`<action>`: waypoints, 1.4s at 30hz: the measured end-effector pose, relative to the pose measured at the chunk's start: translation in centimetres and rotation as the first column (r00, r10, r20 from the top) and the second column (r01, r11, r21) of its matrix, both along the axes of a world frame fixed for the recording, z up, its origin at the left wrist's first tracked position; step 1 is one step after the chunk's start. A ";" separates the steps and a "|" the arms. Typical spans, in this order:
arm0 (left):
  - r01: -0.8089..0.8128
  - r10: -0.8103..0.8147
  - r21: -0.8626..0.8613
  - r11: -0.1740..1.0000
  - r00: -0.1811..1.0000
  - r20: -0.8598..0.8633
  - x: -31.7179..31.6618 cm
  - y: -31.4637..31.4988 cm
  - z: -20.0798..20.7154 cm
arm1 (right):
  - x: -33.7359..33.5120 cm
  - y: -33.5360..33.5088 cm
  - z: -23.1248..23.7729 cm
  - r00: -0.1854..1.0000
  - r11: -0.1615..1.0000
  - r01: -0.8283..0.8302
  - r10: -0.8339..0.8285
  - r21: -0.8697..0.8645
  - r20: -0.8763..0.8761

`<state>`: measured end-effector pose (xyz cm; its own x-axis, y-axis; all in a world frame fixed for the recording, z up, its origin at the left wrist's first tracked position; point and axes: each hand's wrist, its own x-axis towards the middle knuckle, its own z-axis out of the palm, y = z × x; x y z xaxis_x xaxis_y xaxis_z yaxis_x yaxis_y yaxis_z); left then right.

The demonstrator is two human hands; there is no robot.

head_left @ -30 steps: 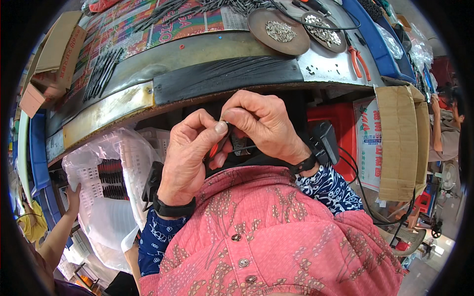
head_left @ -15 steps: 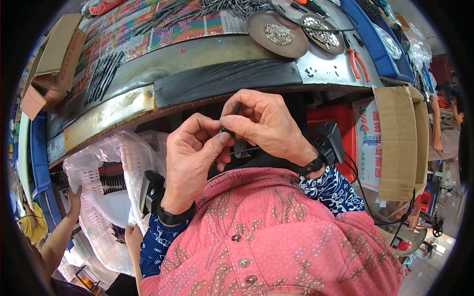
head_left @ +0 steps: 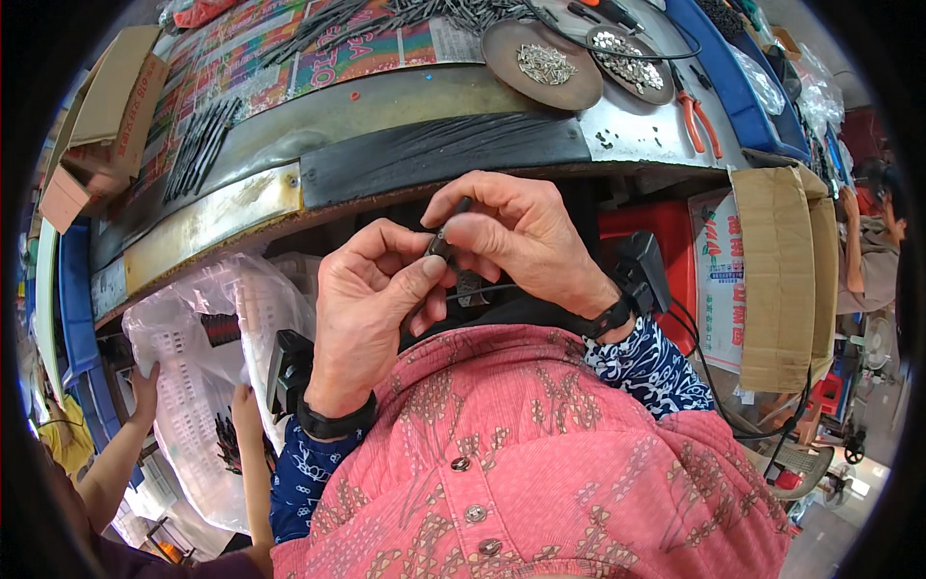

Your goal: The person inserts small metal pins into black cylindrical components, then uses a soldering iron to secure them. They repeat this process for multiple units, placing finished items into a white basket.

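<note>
A slim black rod-like piece [head_left: 439,245] is held between my two hands, in front of the bench edge and above my lap. My left hand [head_left: 365,294] pinches its lower part between thumb and fingers, and a small shiny spot shows near that thumb. My right hand [head_left: 521,236] closes thumb and forefinger about the upper part, whose dark tip sticks out above the thumb. The fingers hide much of the piece. On the bench beyond lie a row of slim black pieces [head_left: 201,147] at the left and a larger black pile [head_left: 449,12] at the back.
One brown dish [head_left: 502,77] holds small silver pins [head_left: 547,64]; another holds silver bits [head_left: 632,63]. Red-handled pliers [head_left: 696,125] lie near a blue tray [head_left: 733,87]. Cardboard boxes [head_left: 786,280] flank the bench. At left, another person's hands [head_left: 145,391] touch a plastic-lined white basket [head_left: 183,347].
My right thumb has lifted slightly, and more of the black piece shows between my hands. The other person's nearer hand has moved up along the basket, shifting the plastic lining.
</note>
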<state>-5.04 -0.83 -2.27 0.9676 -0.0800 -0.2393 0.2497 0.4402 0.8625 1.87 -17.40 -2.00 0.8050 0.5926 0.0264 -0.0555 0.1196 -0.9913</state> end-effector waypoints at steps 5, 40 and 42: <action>0.059 -0.068 -0.138 0.989 0.996 -0.059 -0.1 0.0 -0.3 | 0.5 -0.4 -0.5 0.991 0.996 -0.065 0.071 0.058 -0.114; -0.046 0.045 -0.010 0.999 0.998 -0.050 -0.4 -0.8 -0.6 | -0.4 0.0 -0.3 0.999 0.998 0.041 -0.042 -0.039 -0.025; -0.038 0.036 -0.036 0.999 0.997 -0.063 -0.3 -0.7 -0.5 | -0.5 0.1 -0.6 0.999 0.998 0.041 -0.041 -0.055 -0.003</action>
